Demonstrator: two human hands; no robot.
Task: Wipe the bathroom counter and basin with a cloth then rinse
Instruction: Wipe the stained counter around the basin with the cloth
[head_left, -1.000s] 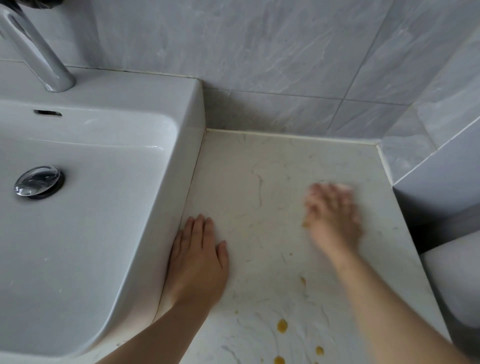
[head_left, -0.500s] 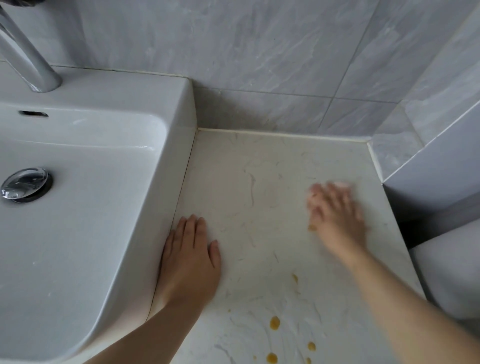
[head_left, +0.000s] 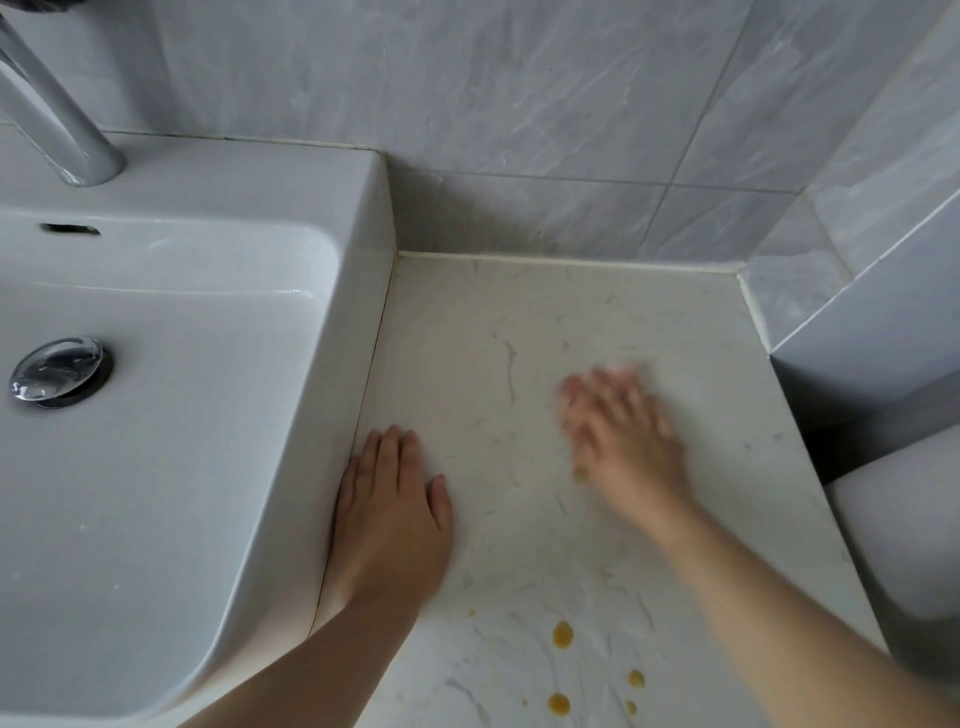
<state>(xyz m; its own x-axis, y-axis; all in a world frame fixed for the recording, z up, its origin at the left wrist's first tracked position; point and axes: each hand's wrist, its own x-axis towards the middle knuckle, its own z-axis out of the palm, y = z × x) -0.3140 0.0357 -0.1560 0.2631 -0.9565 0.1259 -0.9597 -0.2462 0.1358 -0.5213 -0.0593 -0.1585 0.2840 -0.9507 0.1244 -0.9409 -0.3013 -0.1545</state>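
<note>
My left hand (head_left: 389, 514) lies flat, fingers straight, on the pale marbled counter (head_left: 483, 343), right against the outer side of the white basin (head_left: 197, 467). My right hand (head_left: 623, 431) is motion-blurred, with its fingers spread low over the right half of the counter. A faint pale blur shows at its fingertips; I cannot tell whether a cloth lies under it. Amber drops (head_left: 562, 634) stain the counter near its front edge, between my two forearms.
A chrome tap (head_left: 57, 130) rises at the back left, and a chrome drain plug (head_left: 60, 375) sits in the basin. Grey tiled walls (head_left: 519, 130) close the back and right. A white rounded fixture (head_left: 914, 545) stands lower right.
My right hand has slid a little to the left across the counter and stays blurred. My left hand has not moved from beside the basin.
</note>
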